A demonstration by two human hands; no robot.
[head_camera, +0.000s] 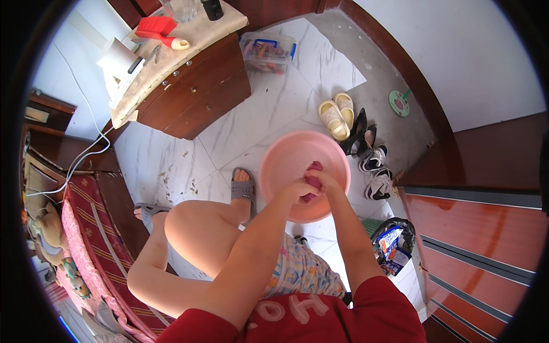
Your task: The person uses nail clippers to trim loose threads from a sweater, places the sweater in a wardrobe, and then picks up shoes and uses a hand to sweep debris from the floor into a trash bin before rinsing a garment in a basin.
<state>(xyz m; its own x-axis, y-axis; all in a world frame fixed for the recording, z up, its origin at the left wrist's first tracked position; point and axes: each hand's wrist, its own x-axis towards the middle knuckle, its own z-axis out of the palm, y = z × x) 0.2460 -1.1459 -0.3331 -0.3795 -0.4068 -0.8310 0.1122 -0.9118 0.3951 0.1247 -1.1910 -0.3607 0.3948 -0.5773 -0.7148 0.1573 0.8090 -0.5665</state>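
Observation:
A pink plastic basin (274, 150) stands on the tiled floor before me, with what looks like water in it. Above its inside, a bunched dark-red cloth (315, 182) is gripped by both hands. My left hand (303, 189) has its fingers closed around the lower part of the cloth. Higher up, my right hand (322, 177) clasps it, and a crumpled end sticks out past the fingers. Much of the cloth is hidden by the hands.
Cream clogs (334, 120), black high heels (358, 133) and sneakers (378, 182) line the basin's right. A lined trash bin (392, 246) holds wrappers. A wooden drawer cabinet (206, 90) carries a red brush (156, 28). Nearby is a clear plastic box (268, 51). A cushioned wooden seat (101, 227) stands left.

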